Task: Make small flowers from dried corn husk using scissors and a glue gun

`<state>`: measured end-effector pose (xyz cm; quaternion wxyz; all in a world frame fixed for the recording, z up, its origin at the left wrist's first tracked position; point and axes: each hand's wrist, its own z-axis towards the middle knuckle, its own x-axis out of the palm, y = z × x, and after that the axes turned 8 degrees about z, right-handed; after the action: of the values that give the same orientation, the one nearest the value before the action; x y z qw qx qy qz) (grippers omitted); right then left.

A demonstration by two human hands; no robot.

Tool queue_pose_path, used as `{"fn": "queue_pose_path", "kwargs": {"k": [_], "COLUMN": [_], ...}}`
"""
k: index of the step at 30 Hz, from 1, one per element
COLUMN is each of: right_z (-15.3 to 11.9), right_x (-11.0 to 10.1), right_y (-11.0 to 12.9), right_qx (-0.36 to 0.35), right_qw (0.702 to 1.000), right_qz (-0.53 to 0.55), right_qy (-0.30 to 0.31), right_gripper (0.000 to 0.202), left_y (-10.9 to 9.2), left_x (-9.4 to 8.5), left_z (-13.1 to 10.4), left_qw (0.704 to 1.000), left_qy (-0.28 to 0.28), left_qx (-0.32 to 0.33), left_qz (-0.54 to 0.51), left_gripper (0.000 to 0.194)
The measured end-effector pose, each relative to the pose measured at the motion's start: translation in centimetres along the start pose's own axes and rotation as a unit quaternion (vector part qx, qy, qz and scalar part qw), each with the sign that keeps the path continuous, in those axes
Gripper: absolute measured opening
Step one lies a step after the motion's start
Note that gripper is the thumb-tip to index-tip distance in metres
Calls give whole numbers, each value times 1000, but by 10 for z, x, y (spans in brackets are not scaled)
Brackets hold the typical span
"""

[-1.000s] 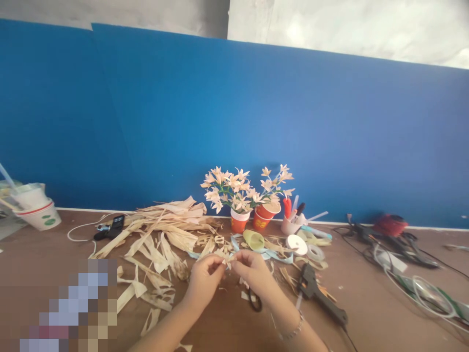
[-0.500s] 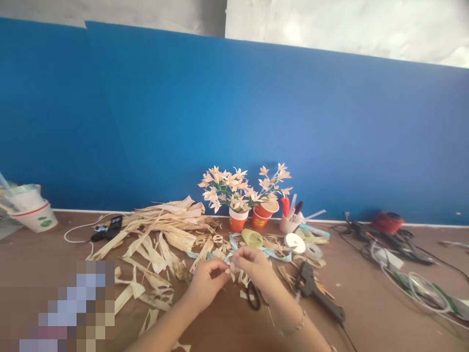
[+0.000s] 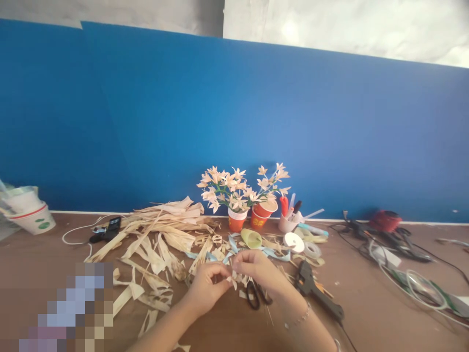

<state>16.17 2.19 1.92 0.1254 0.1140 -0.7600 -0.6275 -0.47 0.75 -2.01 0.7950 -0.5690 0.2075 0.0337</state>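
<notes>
My left hand (image 3: 208, 287) pinches a small pale husk flower (image 3: 235, 281) between thumb and forefinger. Just above and to the right of it, my right hand (image 3: 256, 268) has its fingertips closed together, touching or nearly touching the flower; what lies between them is too small to make out. Scissors with dark handles (image 3: 252, 295) lie on the table below my right hand, partly covered by it. A black glue gun (image 3: 318, 291) rests to the right of my right wrist. Strips of dry corn husk (image 3: 157, 249) are spread to the left and behind my hands.
Husk flowers (image 3: 229, 186) stand in red paper cups (image 3: 236, 222) by the blue partition (image 3: 164, 112). Nearby are a cup of pens (image 3: 287, 224), a white roll (image 3: 293, 242) and a yellow-green cup (image 3: 251, 238). Cables (image 3: 410, 283) lie right; a white bucket (image 3: 34, 218) stands far left.
The flower at my left fingertips shows more plainly. My right hand has shifted slightly, and more of the scissors' handles is in sight. The view has moved a little.
</notes>
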Motion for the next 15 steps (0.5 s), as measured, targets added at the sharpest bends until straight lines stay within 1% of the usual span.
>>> {"fn": "queue_pose_path", "kwargs": {"k": [6,12,15], "right_z": [0,0,1], "right_x": [0,5,8], "right_y": [-5,-8,-7], "right_qx": [-12,4,8], "right_qw": [999,999,999], "right_qz": [-24,0,-11], "right_qy": [27,54,36], "right_gripper": [30,40,39], "left_y": [-1,-2,0], "left_x": [0,-1,-1], "left_z": [-1,-1,-1], "left_qw": [1000,999,999], "left_qy": [18,20,12], "left_qx": [-8,-6,-15], "left_qz": [1,-25,-43], "left_gripper": [11,9,9]}}
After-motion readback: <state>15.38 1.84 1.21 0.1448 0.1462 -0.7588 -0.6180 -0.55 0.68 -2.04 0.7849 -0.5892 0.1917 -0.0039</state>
